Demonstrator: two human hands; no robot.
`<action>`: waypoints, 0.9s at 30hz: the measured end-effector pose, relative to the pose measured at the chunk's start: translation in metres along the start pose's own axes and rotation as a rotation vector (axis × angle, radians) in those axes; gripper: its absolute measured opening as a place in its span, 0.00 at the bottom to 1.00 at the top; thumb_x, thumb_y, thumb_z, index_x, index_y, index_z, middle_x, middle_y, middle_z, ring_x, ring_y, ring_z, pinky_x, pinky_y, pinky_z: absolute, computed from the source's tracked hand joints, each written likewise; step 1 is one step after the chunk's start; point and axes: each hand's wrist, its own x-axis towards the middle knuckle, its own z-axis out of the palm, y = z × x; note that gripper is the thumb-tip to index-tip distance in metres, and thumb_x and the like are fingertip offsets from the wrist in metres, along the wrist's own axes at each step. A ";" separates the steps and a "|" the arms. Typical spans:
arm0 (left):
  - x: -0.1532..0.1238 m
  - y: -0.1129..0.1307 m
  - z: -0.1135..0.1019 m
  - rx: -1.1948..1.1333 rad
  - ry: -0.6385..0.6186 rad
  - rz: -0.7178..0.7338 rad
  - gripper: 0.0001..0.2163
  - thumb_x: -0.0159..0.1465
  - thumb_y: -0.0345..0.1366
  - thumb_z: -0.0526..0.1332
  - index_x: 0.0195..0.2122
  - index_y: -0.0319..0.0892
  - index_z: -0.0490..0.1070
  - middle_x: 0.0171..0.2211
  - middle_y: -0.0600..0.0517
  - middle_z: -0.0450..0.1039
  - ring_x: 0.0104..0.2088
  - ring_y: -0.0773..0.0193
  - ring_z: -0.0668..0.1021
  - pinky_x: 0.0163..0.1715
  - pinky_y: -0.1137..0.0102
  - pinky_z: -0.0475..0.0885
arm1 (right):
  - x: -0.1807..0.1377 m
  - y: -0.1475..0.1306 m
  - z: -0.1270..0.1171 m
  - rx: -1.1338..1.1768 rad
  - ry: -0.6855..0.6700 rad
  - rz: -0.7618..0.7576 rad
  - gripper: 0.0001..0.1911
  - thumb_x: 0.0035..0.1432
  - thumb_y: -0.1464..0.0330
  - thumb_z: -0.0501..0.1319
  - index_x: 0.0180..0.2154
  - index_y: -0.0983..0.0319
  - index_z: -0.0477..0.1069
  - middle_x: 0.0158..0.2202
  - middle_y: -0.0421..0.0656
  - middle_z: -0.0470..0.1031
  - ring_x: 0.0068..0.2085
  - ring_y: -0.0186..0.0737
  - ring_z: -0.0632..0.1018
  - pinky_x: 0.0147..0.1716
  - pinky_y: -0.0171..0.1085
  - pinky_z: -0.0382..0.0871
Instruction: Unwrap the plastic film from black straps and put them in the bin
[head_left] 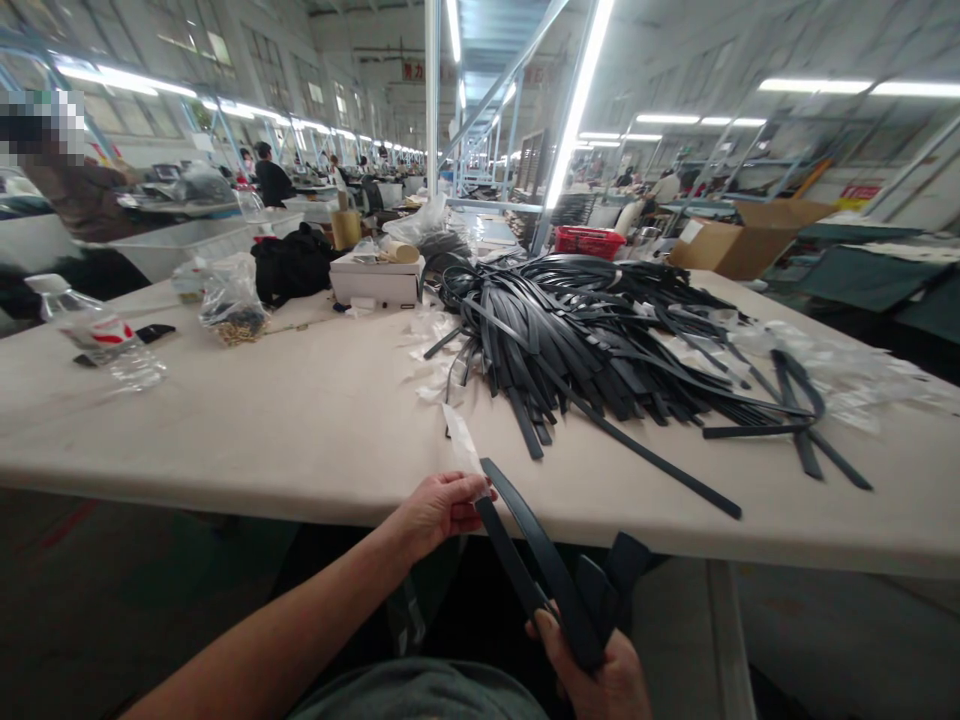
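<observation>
The left hand [444, 508] pinches white film [461, 438] at a black strap's [507, 552] tip by the counter's [300, 430] near edge; the right hand [604, 688] grips several strap lengths, possibly one folded piece. The strap should handle light, springy and smooth, best held across its flats.

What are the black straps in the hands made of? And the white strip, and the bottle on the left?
Black straps: leather or leather-like plastic, perhaps; they're smooth with a soft sheen, but looks can't settle which.
White strip: maybe paper or plastic film; it looks pale and thin.
Bottle: most likely clear, shiny plastic; it's see-through with ridged sides.
</observation>
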 end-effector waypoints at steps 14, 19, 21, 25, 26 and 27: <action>-0.002 0.004 0.005 -0.055 0.043 0.009 0.12 0.52 0.38 0.73 0.30 0.39 0.72 0.31 0.51 0.79 0.26 0.66 0.80 0.29 0.72 0.76 | -0.002 -0.008 -0.002 0.057 0.053 0.102 0.24 0.44 0.48 0.65 0.24 0.64 0.78 0.13 0.37 0.65 0.16 0.31 0.62 0.14 0.32 0.59; 0.000 0.002 0.004 -0.054 0.042 0.003 0.10 0.55 0.37 0.71 0.32 0.38 0.74 0.33 0.49 0.80 0.26 0.67 0.80 0.29 0.73 0.76 | -0.001 -0.011 0.000 0.048 0.044 0.087 0.23 0.45 0.49 0.65 0.23 0.64 0.77 0.14 0.37 0.65 0.15 0.31 0.62 0.14 0.32 0.59; 0.000 0.002 0.003 -0.048 0.036 0.004 0.09 0.56 0.37 0.70 0.34 0.37 0.75 0.33 0.48 0.80 0.27 0.66 0.81 0.30 0.72 0.76 | -0.001 -0.011 0.001 0.043 0.021 0.068 0.22 0.46 0.50 0.65 0.22 0.64 0.77 0.15 0.37 0.66 0.16 0.31 0.62 0.14 0.32 0.59; -0.002 0.001 0.004 -0.037 0.020 -0.006 0.10 0.56 0.37 0.70 0.34 0.37 0.76 0.33 0.48 0.81 0.29 0.64 0.81 0.32 0.70 0.77 | 0.000 -0.011 0.001 0.053 -0.012 0.049 0.20 0.47 0.52 0.65 0.23 0.63 0.77 0.15 0.37 0.65 0.17 0.31 0.61 0.15 0.32 0.57; -0.003 0.001 0.004 -0.035 0.018 -0.013 0.10 0.56 0.38 0.70 0.34 0.37 0.77 0.33 0.47 0.81 0.29 0.64 0.81 0.33 0.70 0.77 | 0.000 -0.012 0.001 0.054 -0.014 0.046 0.20 0.47 0.52 0.65 0.23 0.64 0.77 0.15 0.37 0.65 0.17 0.31 0.61 0.15 0.32 0.57; -0.003 0.001 0.003 -0.035 0.017 -0.022 0.10 0.55 0.38 0.71 0.34 0.37 0.77 0.33 0.47 0.81 0.29 0.64 0.81 0.33 0.69 0.77 | 0.000 -0.013 0.001 0.053 -0.015 0.045 0.21 0.48 0.52 0.65 0.23 0.64 0.77 0.15 0.37 0.65 0.17 0.31 0.61 0.15 0.32 0.57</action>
